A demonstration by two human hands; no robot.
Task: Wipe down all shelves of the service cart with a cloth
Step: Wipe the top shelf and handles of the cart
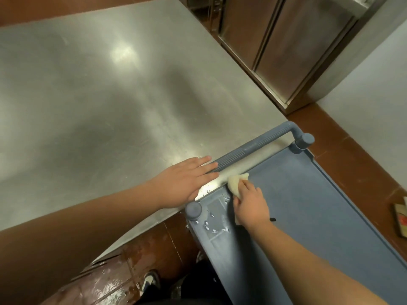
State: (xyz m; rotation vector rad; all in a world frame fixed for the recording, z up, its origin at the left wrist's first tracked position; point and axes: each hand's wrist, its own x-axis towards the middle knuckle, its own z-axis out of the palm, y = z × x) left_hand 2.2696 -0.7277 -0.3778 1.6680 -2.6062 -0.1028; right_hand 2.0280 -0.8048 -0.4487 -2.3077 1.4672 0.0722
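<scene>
No readable writing shows anywhere; one blue service cart [308, 205] stands against one steel table [88, 95], its top shelf wet near the corner; one pale cloth [235, 183] lies on that shelf beside the handle [253, 148]; the right hand [251, 205] presses it, fingers curled over it; the left hand [187, 181] rests flat on the table edge, fingers straight and together, tips touching the handle.

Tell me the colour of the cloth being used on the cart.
Pale cream cloth, seen in the head view, under the right hand.
</scene>
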